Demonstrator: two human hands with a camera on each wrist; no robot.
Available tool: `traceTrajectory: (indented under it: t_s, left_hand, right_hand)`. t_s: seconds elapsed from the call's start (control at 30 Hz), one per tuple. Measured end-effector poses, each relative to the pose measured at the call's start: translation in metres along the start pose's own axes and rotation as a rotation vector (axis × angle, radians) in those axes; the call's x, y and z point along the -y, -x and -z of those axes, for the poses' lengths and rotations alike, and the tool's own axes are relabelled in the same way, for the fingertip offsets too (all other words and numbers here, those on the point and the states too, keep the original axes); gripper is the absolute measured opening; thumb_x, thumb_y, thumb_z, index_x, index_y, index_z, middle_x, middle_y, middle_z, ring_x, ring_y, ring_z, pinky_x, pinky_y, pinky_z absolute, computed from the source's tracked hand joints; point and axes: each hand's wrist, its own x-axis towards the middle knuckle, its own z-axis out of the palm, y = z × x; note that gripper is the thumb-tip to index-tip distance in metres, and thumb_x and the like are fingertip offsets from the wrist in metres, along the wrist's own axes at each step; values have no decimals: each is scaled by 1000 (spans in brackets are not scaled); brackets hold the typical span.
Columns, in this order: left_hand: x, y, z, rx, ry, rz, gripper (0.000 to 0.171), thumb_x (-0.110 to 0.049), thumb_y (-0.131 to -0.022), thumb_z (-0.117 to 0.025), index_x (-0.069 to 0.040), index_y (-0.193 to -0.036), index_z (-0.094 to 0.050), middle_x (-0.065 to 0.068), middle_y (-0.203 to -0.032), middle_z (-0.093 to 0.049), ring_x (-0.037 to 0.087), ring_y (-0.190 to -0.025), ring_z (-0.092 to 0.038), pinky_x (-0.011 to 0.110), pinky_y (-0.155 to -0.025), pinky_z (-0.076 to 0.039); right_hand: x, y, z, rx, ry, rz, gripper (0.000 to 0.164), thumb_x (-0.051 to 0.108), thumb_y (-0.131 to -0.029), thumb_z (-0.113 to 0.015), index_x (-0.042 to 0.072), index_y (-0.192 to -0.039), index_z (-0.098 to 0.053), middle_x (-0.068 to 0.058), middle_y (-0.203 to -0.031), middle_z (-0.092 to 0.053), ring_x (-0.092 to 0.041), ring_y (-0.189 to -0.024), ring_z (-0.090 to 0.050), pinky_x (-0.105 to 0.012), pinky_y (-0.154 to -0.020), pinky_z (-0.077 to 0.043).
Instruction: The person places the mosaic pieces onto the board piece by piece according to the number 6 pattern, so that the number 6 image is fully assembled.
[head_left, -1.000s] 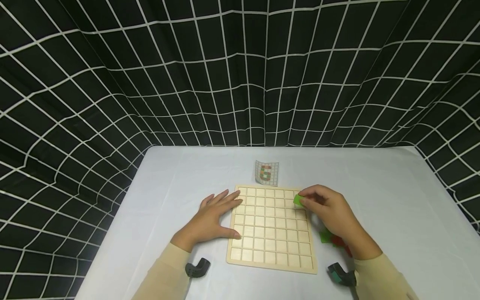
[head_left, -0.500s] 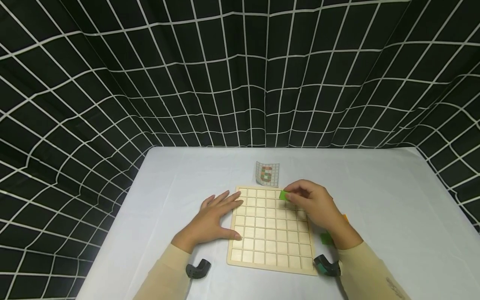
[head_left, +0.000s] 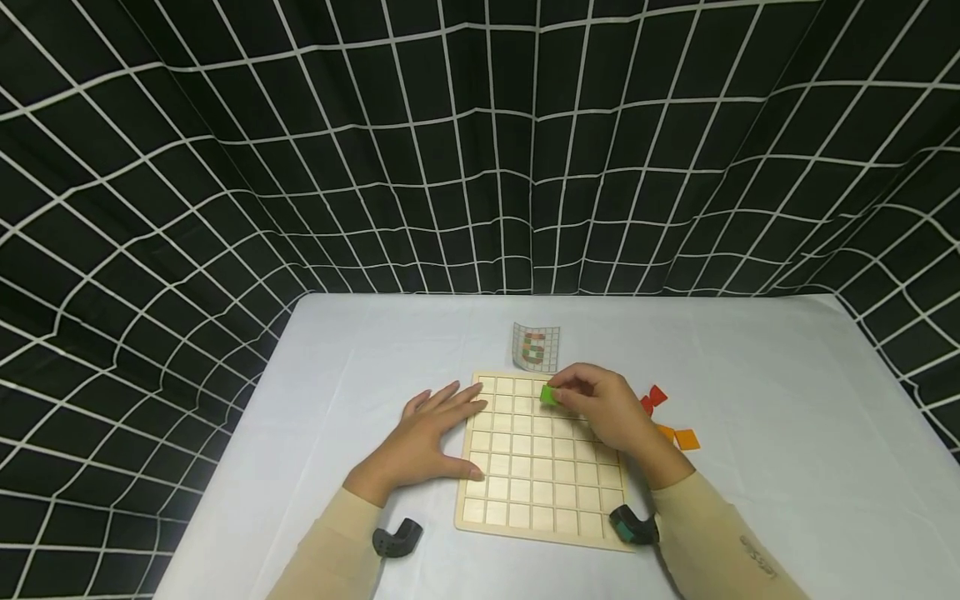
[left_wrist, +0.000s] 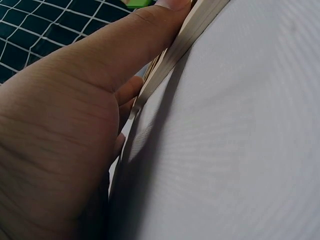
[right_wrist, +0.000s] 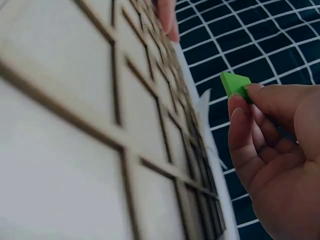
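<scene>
A pale wooden grid board (head_left: pixel 521 450) lies on the white table. Along its left edge rests my left hand (head_left: pixel 420 442), fingers spread straight, with the fingertips and thumb on the rim. In the left wrist view the thumb (left_wrist: pixel 135 37) lies over the board's side edge. My right hand (head_left: pixel 603 408) pinches a green square tile (head_left: pixel 548 395) between thumb and fingers, above the upper part of the grid. The right wrist view shows that tile (right_wrist: pixel 235 84) held up off the board's surface.
A small printed card (head_left: pixel 536 347) with a coloured grid pattern lies behind the board. Red tiles (head_left: pixel 657 395) and orange tiles (head_left: pixel 686 439) lie to the right, partly hidden by the right arm. A black-and-white grid curtain (head_left: pixel 480 167) surrounds the table.
My right hand has moved left over the board's upper rows, carrying the green tile. Red and orange tiles have come into view behind the arm. My left hand has stayed in place.
</scene>
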Motion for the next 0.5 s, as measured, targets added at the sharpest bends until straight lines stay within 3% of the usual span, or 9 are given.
traceTrajectory:
  t_s: [0.27,0.5]
  left_hand:
    - [1,0,-1,-2,-7,-3,107,-70,-78,-88,-22,-165,-50,-9,-177,-28,26,-164,-17,60,-129,-6]
    - [1,0,-2,-2,-7,2,106,-69,-78,-88,-23,-166,-49,-9,-177,-28,25,-164,-16,59,-129,-5]
  right_hand:
    - [-11,-2,-12,7,35,-22,8,14,-102,-79,17,-110,-81,3,-102,-74,-22,-90,-63,-36,-81,-53]
    - [-14,-3,-18,-7,90,25,11,8,-101,-79,16,-107,-83,4,-107,-76,-21,-98,-66,-43,-89,-56]
